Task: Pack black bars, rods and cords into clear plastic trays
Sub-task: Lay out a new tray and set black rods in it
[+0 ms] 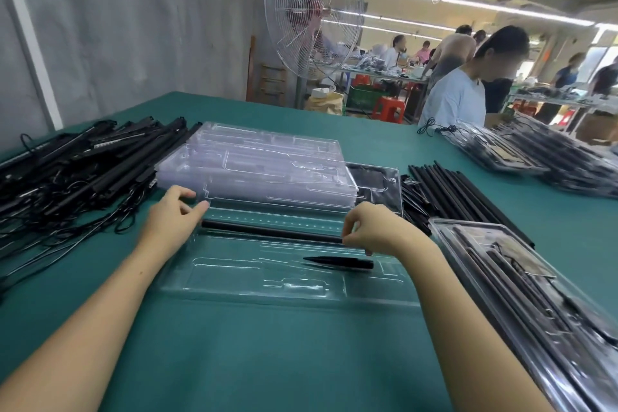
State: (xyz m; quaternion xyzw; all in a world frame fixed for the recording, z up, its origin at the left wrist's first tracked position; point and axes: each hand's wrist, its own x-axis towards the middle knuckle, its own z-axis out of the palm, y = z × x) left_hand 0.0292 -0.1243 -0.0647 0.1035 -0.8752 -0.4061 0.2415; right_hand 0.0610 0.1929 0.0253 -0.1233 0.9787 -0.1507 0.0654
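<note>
A pile of bars and cords is waiting at ten o'clock. At twelve my left hand is curling over one end of a black rod, grip unclear, and my right hand is pinching the other end. I am seating it in the open tray, which is holding only a spike, and packed trays are sitting at three.

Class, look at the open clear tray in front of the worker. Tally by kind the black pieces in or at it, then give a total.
rod: 1
pointed spike: 1
total: 2
</note>
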